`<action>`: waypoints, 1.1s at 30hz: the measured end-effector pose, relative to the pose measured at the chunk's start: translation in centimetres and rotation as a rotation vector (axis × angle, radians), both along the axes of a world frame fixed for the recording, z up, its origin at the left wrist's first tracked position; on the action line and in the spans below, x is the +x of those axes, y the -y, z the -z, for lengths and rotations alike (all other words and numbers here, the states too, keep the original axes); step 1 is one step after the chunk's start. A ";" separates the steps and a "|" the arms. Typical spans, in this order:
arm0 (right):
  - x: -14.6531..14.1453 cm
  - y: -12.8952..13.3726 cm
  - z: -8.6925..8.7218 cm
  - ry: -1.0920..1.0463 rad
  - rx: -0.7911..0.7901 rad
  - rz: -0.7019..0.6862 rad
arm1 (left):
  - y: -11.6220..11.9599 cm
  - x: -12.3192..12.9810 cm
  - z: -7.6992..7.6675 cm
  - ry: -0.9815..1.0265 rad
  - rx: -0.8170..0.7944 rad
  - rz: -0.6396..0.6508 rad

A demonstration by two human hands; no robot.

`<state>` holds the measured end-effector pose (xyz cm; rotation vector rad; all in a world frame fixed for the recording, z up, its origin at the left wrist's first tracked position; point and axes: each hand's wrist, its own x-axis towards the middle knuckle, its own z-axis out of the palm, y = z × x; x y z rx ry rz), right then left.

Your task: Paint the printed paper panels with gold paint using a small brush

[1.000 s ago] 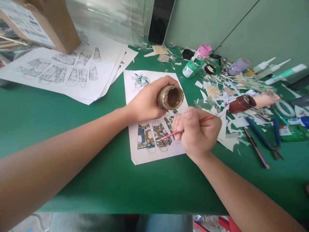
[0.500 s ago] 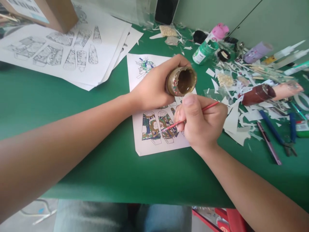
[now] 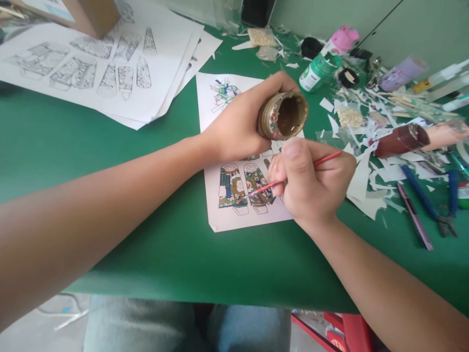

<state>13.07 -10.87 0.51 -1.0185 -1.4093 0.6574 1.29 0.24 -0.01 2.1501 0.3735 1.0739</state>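
Observation:
My left hand [image 3: 242,122] is wrapped round an open jar of brown-gold paint [image 3: 271,117], tilted so its mouth faces me, above a printed sheet [image 3: 220,217]. Between the thumb and fingers of my right hand [image 3: 311,181] is a thin red paintbrush [image 3: 273,185]. Its tip points down-left and lies over the left of two camouflage-coloured figures [image 3: 231,188] on the sheet. Whether the tip touches the paper cannot be told. Both hands hide parts of the sheet, whose top left corner bears a green and blue drawing [image 3: 225,93].
Printed sheets [image 3: 172,63] lie at the back left under a cardboard box [image 3: 97,17]. Paper scraps [image 3: 362,181], a green paint jar [image 3: 317,73], a dark red jar [image 3: 403,139], pliers [image 3: 425,198] and a pen [image 3: 414,215] lie to the right.
The whole view has shifted slightly, so the table items appear further right and a little higher. Both hands keep their holds on the jar and the brush.

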 end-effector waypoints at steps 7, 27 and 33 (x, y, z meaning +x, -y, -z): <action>0.0 0.0 0.0 0.026 0.018 -0.017 | -0.1 0.1 0.1 0.014 0.031 0.000; -0.2 0.2 -0.4 0.026 -0.012 0.010 | -0.3 0.1 0.2 0.009 0.040 0.021; 0.0 0.2 -0.4 0.059 -0.014 -0.004 | -0.2 0.1 0.1 0.003 0.067 0.017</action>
